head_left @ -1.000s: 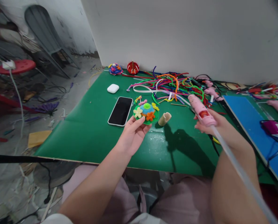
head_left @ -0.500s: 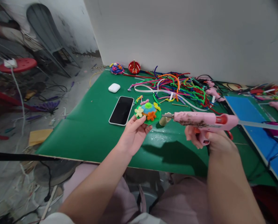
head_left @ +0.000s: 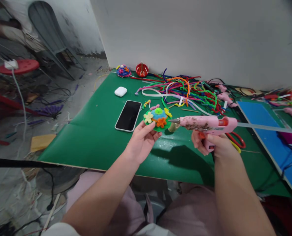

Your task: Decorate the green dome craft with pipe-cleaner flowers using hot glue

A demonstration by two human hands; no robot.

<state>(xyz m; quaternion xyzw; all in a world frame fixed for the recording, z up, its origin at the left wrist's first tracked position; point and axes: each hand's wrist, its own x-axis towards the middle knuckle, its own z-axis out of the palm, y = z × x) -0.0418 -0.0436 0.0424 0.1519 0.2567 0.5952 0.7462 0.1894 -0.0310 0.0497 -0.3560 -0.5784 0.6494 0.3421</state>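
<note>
Pinched at its near edge, a small hat-shaped pipe-cleaner piece [head_left: 158, 112] with a green brim and blue crown sits in my left hand [head_left: 144, 139]. White, orange and yellow flowers ring its crown. My right hand [head_left: 207, 142] is wrapped round the handle of a pink glue gun [head_left: 208, 124], with a long translucent glue stick [head_left: 268, 127] sticking out of its back. The gun's metal nozzle points left, close to the brim's right side; whether it touches I cannot tell. Behind the nozzle stands a small beige object [head_left: 172, 127], partly hidden.
On the green table [head_left: 92, 144] lie a phone [head_left: 128, 115], a white earphone case [head_left: 120, 91], many loose pipe cleaners [head_left: 185, 90] and red-handled scissors [head_left: 239, 141]. Two round pipe-cleaner pieces stand by the wall, one blue-purple [head_left: 123, 70], one red [head_left: 142, 69]. A blue board [head_left: 261, 131] lies right.
My right hand has brought the glue gun leftward, its nozzle now nearer the hat piece. My left hand with the hat has shifted slightly right. The scissors show more behind the gun.
</note>
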